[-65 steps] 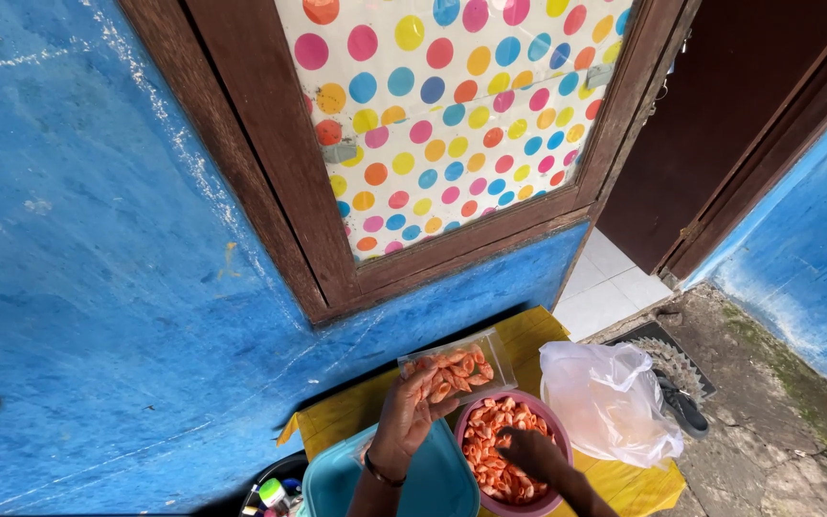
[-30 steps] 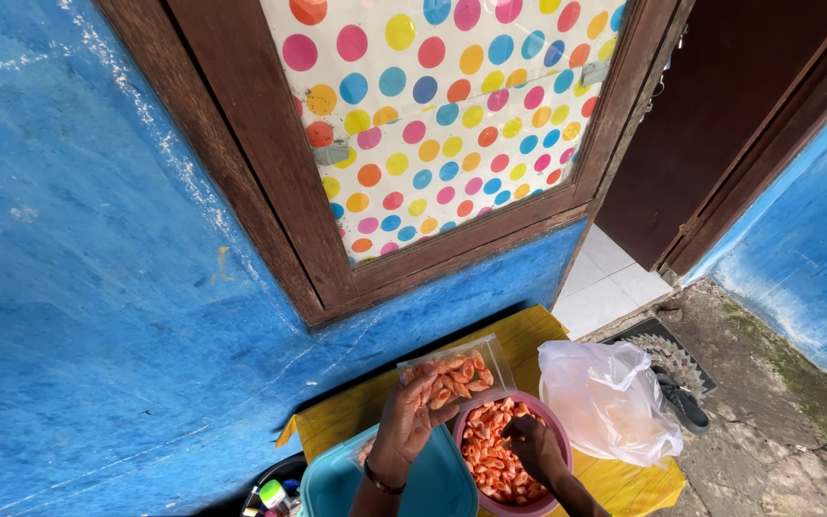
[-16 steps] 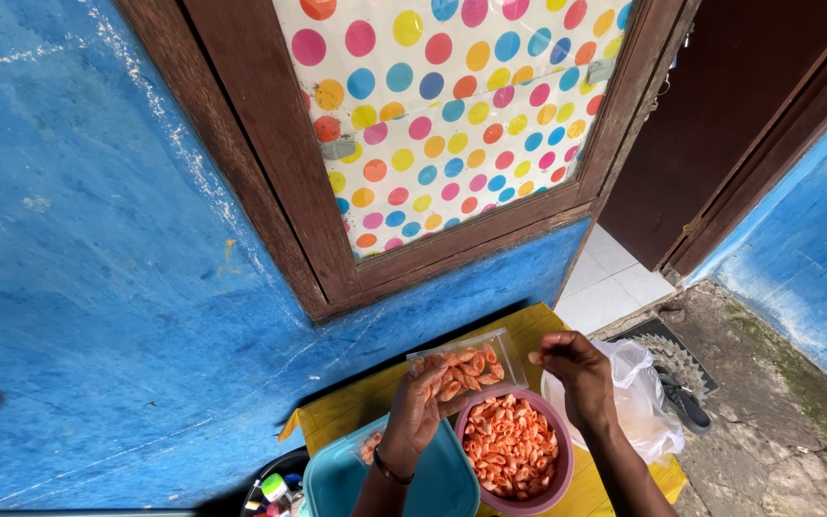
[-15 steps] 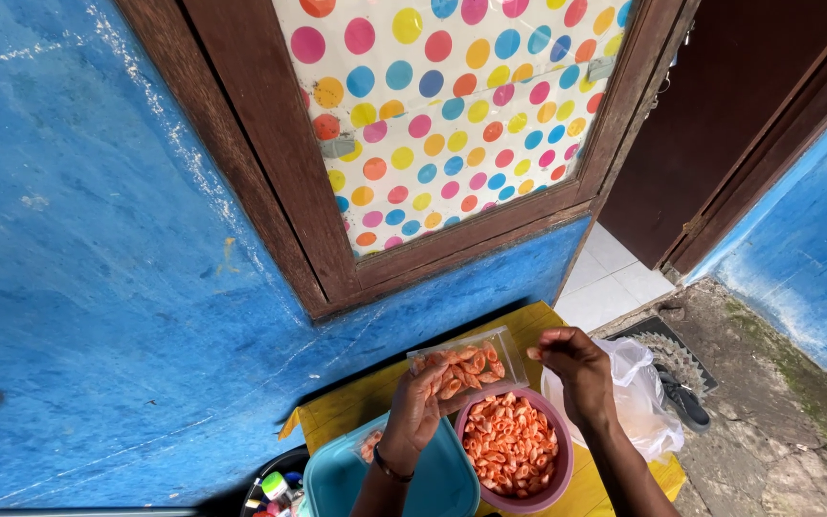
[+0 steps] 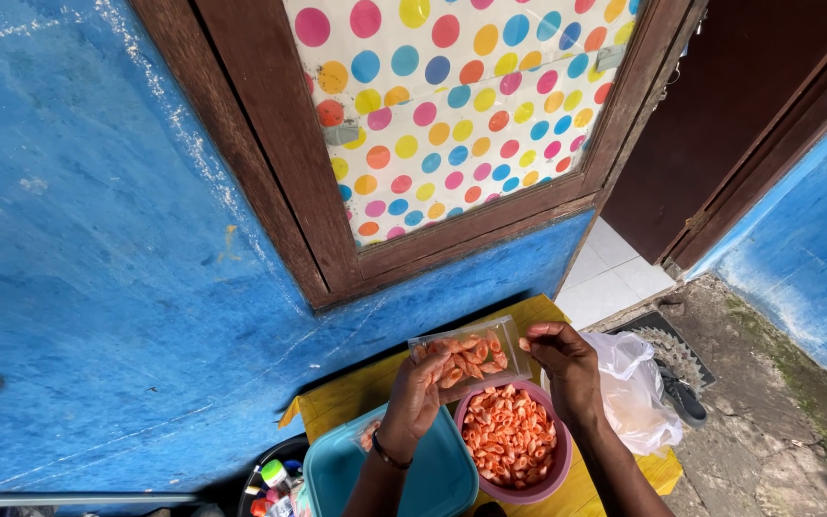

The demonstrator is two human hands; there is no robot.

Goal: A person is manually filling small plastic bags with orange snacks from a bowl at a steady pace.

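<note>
The left hand wraps its fingers around a small clear plastic bag part-filled with orange shell-shaped crackers, gripping it from the near side with the mouth turned toward the wall. The right hand pinches a single cracker between thumb and fingertips, just beside the right end of the bag's mouth.

The bag looks thin, limp and slippery; it likely sags wherever it is not supported, so cupping the filled belly, as the left hand does, seems the safest hold, leaving the rim free. The crackers appear light, dry and brittle, so a gentle fingertip pinch suits them better than a squeeze, and a tight fist around the bag would probably crush them.

The bag hangs just above the far rim of a round pink bowl heaped with the same crackers. Left of the bowl, touching it, lies a teal lid or box. To the bowl's right sits a crumpled translucent bag. All rest on a yellow table against a blue wall, beyond the bowl, with a wood-framed dotted panel above.
</note>
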